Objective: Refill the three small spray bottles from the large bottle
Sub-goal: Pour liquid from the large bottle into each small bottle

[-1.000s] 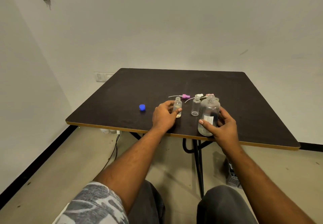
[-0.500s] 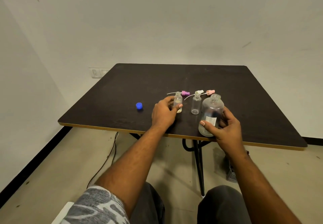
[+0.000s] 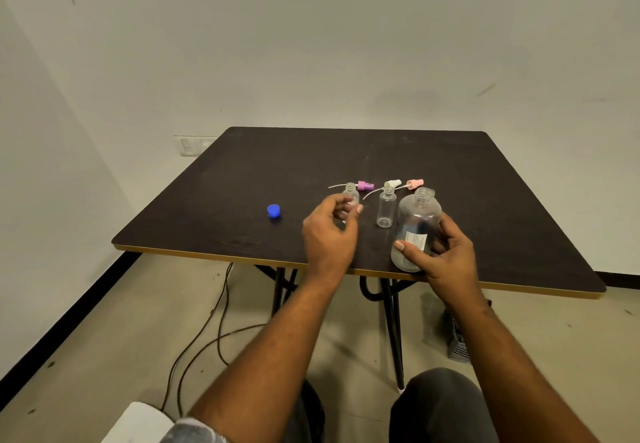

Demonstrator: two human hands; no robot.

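**Both hands on bottles at the near edge of the bench**

Both forearms reach forward over the near edge of the bench (image 3: pixel 381 152), wrists roughly level. The left hand (image 3: pixel 329 231) is turned palm inward, its fingers curled round the lower body of the left small bottle (image 3: pixel 351 196), thumb tip against the glass; there's some blur here, but the grip reads as closed. The right hand (image 3: pixel 446 255) wraps the large bottle (image 3: pixel 419 217) from the right, thumb pressed across its white label (image 3: pixel 415 241).

The large bottle stands upright, right at the near edge, mouth uncapped; its base looks cloudy and I can't tell how much liquid is in it. Between the hands, the middle small bottle (image 3: pixel 385 209) stands upright on its own, open-topped and apparently empty.

Just beyond the bottles, three spray tops lie on their sides: purple spray top (image 3: pixel 365 185), white spray top (image 3: pixel 393 183), pink spray top (image 3: pixel 415 183). Well off to the left sits a blue cap (image 3: pixel 273 210).
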